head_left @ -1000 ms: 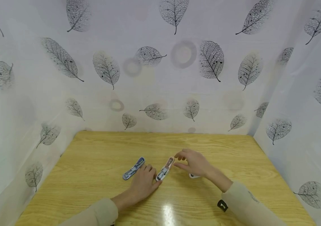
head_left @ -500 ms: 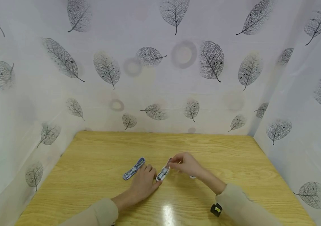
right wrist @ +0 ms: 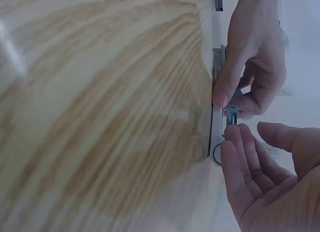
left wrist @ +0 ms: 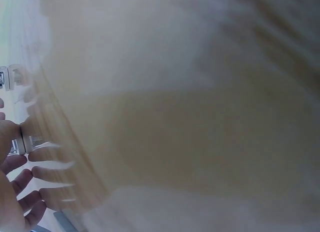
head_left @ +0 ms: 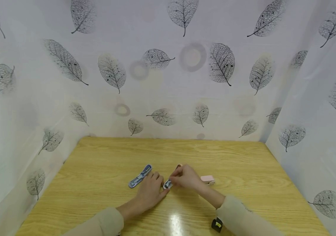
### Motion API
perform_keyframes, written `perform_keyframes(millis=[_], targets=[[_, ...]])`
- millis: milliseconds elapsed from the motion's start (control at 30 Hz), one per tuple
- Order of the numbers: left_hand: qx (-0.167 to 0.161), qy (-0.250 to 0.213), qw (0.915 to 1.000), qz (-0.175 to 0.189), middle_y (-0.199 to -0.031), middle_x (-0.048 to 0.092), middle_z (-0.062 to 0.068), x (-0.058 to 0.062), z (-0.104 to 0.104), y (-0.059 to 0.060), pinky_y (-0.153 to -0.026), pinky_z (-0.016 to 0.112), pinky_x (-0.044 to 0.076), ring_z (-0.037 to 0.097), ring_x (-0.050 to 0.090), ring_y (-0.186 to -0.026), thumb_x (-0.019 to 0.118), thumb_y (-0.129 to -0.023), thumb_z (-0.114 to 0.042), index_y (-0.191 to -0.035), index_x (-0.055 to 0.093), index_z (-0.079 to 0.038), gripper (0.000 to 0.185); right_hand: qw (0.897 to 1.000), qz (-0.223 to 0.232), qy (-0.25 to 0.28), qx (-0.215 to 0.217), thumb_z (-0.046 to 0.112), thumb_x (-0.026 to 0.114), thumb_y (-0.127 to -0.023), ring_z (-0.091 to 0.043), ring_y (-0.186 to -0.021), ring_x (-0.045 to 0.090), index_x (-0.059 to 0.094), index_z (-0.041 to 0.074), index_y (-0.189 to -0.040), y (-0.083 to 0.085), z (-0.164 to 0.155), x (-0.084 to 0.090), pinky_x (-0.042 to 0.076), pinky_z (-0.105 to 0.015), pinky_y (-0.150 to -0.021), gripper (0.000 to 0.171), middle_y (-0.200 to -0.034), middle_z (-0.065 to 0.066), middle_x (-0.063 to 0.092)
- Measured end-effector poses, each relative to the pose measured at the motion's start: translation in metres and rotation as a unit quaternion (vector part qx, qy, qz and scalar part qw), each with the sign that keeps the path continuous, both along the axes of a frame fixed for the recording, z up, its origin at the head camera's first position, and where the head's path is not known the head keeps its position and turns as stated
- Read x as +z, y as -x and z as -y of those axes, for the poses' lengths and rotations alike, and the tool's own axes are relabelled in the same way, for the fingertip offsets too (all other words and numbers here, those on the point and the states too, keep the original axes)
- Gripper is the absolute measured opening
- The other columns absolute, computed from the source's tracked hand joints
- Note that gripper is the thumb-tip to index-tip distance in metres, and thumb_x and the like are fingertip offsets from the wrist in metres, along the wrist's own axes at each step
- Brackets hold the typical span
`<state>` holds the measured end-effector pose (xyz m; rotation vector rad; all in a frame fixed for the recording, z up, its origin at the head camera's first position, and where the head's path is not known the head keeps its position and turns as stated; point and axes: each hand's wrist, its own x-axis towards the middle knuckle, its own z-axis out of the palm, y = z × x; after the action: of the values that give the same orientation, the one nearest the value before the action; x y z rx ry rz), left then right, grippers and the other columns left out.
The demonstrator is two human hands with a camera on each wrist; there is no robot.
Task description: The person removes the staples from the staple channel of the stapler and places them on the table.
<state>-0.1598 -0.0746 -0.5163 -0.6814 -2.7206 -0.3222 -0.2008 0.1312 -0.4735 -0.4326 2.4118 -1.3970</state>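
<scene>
right hand (head_left: 185, 177) slid nearer, pinching clipper (head_left: 167, 184) | left hand (head_left: 150, 190) flat beside | mid-table (head_left: 97, 170)

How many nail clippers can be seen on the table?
3. A blue nail clipper lies left of the left hand; the right hand pinches a second one; a pink one lies to its right. Others may be hidden under the hands.

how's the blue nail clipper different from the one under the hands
The blue nail clipper lies bare on the table, just beyond the left hand, and shows its whole length. The other nail clipper is pinched by the right hand, which hides most of it; the left hand's fingertips reach its near end. Its far tip looks reddish brown, not blue. Both lie flat at a similar slant and have a metal lever.
</scene>
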Motion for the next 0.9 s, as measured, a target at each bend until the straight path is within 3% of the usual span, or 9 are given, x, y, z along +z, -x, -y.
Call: perform_keyframes(millis=[167,500,900], targets=[[0.006,0.007,0.9999,-0.014,-0.085,0.055,-0.004,-0.0022,-0.0004,0.0010,-0.079,0.033,0.051,0.013,0.050,-0.082,0.082,-0.089,-0.047,-0.081,0.058,-0.019,0.038,1.000,0.012,-0.011,-0.008,0.011,0.074,-0.097,-0.011,-0.066,0.066,0.080,-0.001,-0.100,-0.0012,0.0047,-0.0025,0.054,-0.022,-0.057,0.014,-0.084,-0.007,0.076],[0.011,0.018,0.9998,-0.007,-0.086,0.055,-0.004,-0.0027,-0.0011,0.0014,-0.079,0.033,0.051,0.014,0.050,-0.083,0.081,-0.090,-0.047,-0.081,0.058,-0.019,0.037,0.999,0.031,-0.015,-0.003,0.009,0.076,-0.096,-0.014,-0.067,0.071,0.078,-0.003,-0.100,-0.0045,0.0084,0.0003,0.060,-0.030,-0.059,0.014,-0.088,-0.009,0.077],[0.011,0.020,0.9996,-0.020,-0.085,0.054,-0.004,-0.0021,-0.0018,0.0007,-0.075,0.029,0.048,0.012,0.048,-0.082,0.082,-0.089,-0.047,-0.081,0.059,-0.018,0.038,0.999,0.047,-0.007,-0.012,0.011,0.078,-0.095,-0.013,-0.065,0.073,0.077,-0.002,-0.092,-0.0065,0.0068,0.0000,0.061,-0.029,-0.058,0.013,-0.083,-0.009,0.078]])
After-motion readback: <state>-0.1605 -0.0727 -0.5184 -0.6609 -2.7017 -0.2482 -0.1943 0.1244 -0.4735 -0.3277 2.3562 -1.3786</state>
